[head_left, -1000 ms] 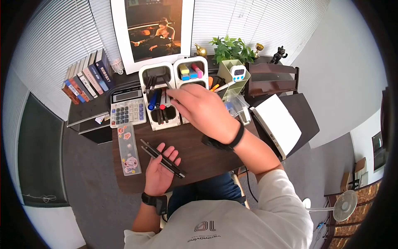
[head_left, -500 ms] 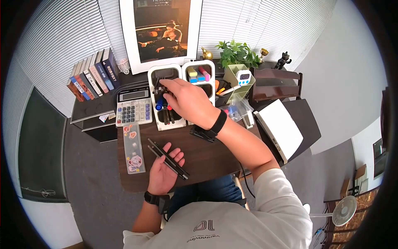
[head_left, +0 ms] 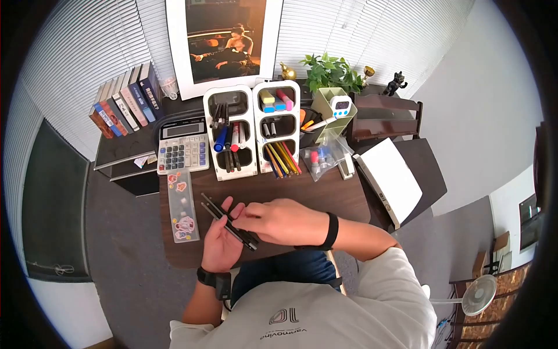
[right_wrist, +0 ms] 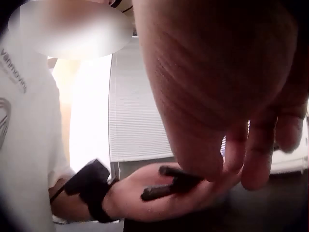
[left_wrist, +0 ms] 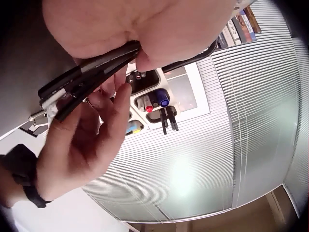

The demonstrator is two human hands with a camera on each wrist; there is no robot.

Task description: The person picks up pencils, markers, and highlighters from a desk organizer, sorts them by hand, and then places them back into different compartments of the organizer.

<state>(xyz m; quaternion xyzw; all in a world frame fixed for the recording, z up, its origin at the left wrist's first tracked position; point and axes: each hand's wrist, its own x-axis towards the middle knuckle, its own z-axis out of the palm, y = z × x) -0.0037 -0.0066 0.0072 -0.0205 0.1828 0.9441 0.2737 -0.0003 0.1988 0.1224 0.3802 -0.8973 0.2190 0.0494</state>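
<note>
Several black pens (head_left: 213, 205) lie slanted across the upturned palm of my left hand (head_left: 222, 249), held under its thumb. My right hand (head_left: 280, 223) reaches over the palm from the right, its thumb and fingertips pinching at the pens near their lower ends. From the left wrist view, the right fingers curl around the dark pens (left_wrist: 91, 77) from behind. In the right wrist view, two dark pen ends (right_wrist: 157, 192) stick out beside the right thumb. Beyond the hands, a white organizer (head_left: 236, 175) has black pens in its top compartment, markers in the middle and dark pens at the bottom.
A second white organizer (head_left: 260, 157) holds highlighters, dark pens and coloured pencils. At the left lie a calculator (head_left: 183, 145) and a stickered clear case (head_left: 184, 203). A plastic bag (head_left: 325, 154), a green holder with a timer (head_left: 340, 106) and a white box (head_left: 389, 180) stand right.
My right hand has come down from the top compartment of the left organizer to the pens in my left palm. The left hand stays nearly in place, still holding its pens.
</note>
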